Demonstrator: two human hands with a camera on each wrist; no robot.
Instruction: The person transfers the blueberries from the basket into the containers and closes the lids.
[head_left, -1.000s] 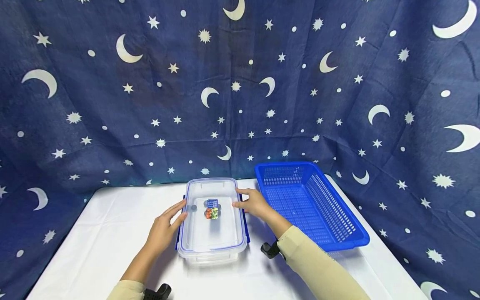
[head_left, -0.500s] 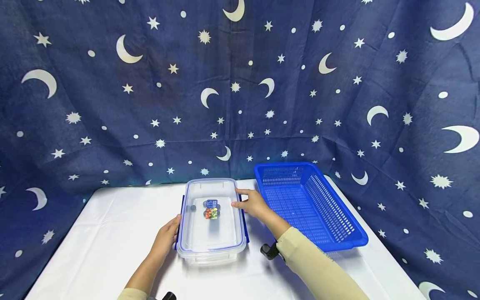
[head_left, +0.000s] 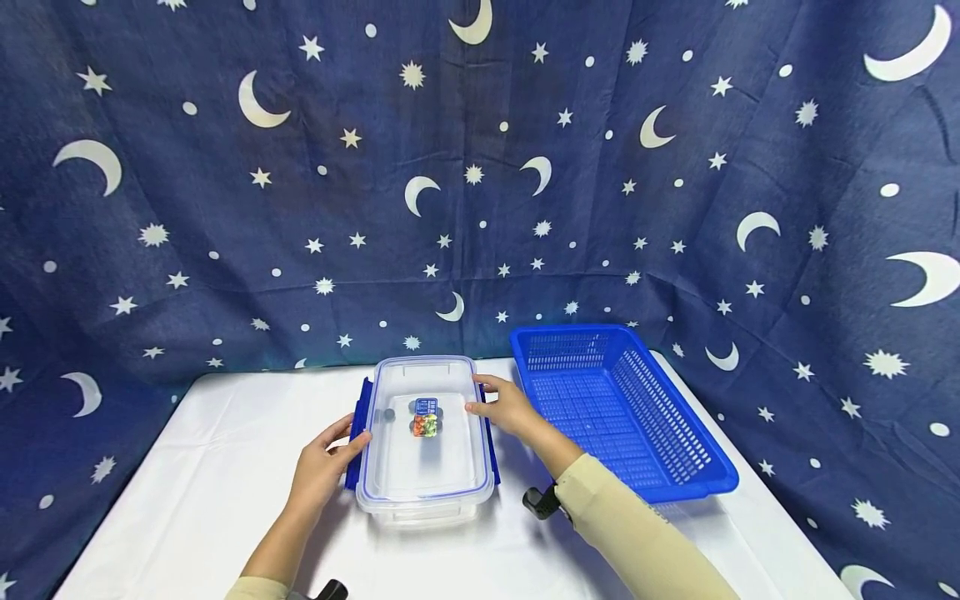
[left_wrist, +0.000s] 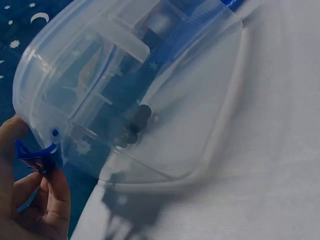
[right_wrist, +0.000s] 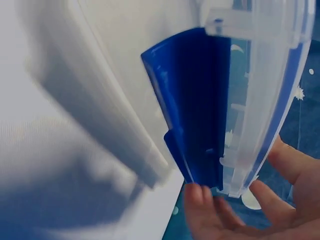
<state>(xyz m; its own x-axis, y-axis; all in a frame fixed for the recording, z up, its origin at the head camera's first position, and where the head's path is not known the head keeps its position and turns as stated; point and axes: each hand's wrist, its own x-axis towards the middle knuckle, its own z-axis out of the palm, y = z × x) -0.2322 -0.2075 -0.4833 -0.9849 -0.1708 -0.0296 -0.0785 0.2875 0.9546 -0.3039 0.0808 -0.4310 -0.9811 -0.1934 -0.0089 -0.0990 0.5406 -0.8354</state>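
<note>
A clear plastic container with a snap lid stands on the white table; a small coloured label shows through it. My left hand pinches the blue left latch, which stands swung out from the box. In the left wrist view the thumb and curled fingers hold that latch beside the container. My right hand rests with relaxed fingers on the lid's right edge. In the right wrist view its fingertips touch the end of the blue right latch.
An empty blue slotted basket sits at the right, close to the container. A dark blue cloth with moons and stars hangs behind the table. Bare white table lies to the left and in front.
My left hand drew back along the box's left side, then took hold of the left latch, which now stands swung outward. The right hand has stayed in place.
</note>
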